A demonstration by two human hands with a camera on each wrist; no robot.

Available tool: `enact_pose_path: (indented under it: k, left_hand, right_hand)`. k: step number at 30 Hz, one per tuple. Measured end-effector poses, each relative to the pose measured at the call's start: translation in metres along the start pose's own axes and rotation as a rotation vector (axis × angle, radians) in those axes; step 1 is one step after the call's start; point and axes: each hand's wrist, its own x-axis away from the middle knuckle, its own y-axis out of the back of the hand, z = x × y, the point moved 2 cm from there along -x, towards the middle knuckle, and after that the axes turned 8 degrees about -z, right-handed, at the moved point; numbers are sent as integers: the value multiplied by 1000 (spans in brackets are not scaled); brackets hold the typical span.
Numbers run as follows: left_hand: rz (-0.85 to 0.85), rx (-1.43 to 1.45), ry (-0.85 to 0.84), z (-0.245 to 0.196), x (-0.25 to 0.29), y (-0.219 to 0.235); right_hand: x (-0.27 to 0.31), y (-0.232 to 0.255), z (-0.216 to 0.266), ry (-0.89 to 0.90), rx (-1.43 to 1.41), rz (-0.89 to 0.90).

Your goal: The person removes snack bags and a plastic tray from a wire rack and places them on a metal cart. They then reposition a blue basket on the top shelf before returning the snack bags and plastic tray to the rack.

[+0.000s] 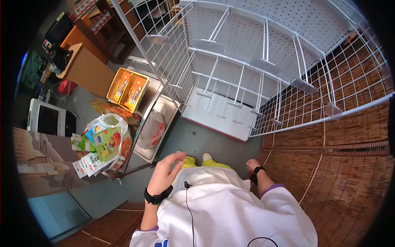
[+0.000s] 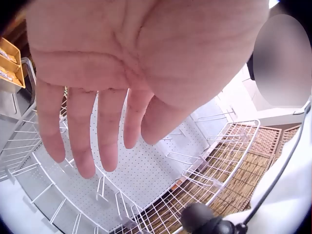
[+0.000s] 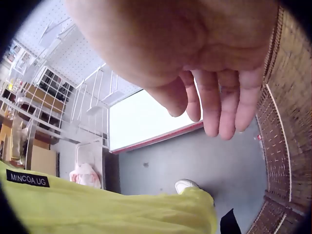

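Observation:
My left hand (image 1: 164, 172) is raised in front of the white shirt, holding nothing. In the left wrist view its palm shows, with the fingers (image 2: 80, 141) extended and the thumb alongside. Low at my right side, by the reed screen, hangs my right hand (image 1: 252, 165). The right wrist view shows its fingers (image 3: 219, 105) loosely relaxed, with nothing in them. Ahead stands a white pegboard rack (image 1: 230, 70) with bare wire hooks (image 1: 240, 84) and clear tag holders (image 1: 265, 66). A plastic bag of packaged snacks (image 1: 108, 142) stands to my left, apart from the left hand.
A yellow divided box (image 1: 128, 89) with orange packets sits on a metal cart (image 1: 153, 96); a tied white bag (image 1: 153, 129) lies on its lower shelf. Wire grid panels (image 1: 329, 92) flank the rack. Reed screens (image 1: 341, 173) line the right. A wooden desk (image 1: 88, 70) stands behind left.

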Motion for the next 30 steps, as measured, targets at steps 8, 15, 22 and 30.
enact_pose_path:
  k: [8, 15, 22, 30]
  left_hand:
    - [-55, -204, -160, -23, 1, -6]
    - [-25, -221, -204, 6, 20, 16]
    - [-133, -268, -200, 48, 53, 79]
    - [-399, -362, -17, 122, 129, 174]
  right_hand:
    - [5, -26, 59, 183, 32, 101]
    - [18, -62, 139, 320, 38, 188]
    - [4, -84, 141, 357, 176, 153]
    - [-10, -165, 192, 492, 427, 148]
